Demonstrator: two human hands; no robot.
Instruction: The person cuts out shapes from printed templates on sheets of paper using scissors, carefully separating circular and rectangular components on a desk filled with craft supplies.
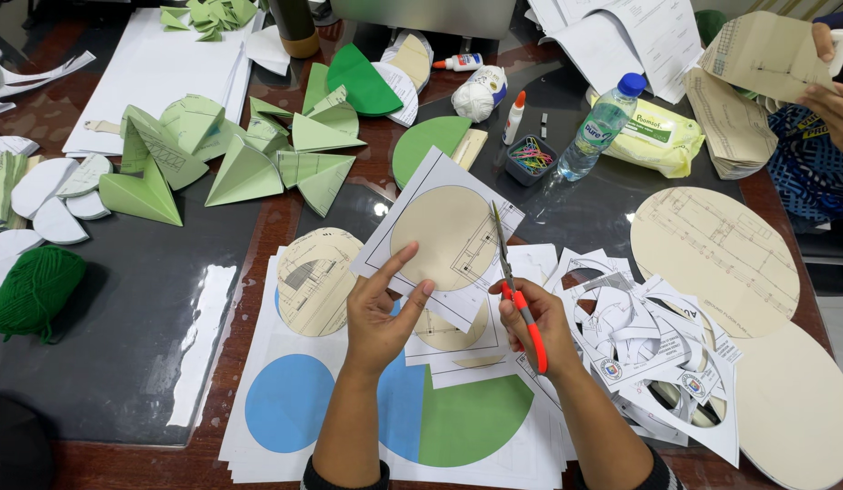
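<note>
Left hand (378,313) grasping a white sheet printed with a tan circle (440,238), thumb on the circle's lower edge, fingers behind the sheet's lower left side; sheet raised above the tabletop (122,308), tilted, its far corner pointing away from the body. Right hand (535,328) clenched around orange-handled scissors (510,272), handles buried in the grip, blades pointing up and away, laid along the sheet's right margin just beside the circle's right edge. Whether the blades are slightly parted or closed: cannot tell. Sheet thus between the two hands, above and ahead of both grips.

Below the hands, a stack of white sheets with a blue circle (288,402) and a green circle (476,419) overlapping another blue one. Left of the held sheet, a cut tan disc with line drawings (317,279). Right of the scissors hand, a heap of white paper offcuts with round holes (653,349), and beyond it large tan ovals (712,259).

Farther off: folded green paper cones (245,172), a ball of green yarn (33,290) at the left edge, a ball of white yarn (476,98), a small box of coloured paper clips (529,159), a glue stick (514,118), a water bottle (603,127). At the top right corner, another person's hands (834,86) holding a tan printed sheet.
</note>
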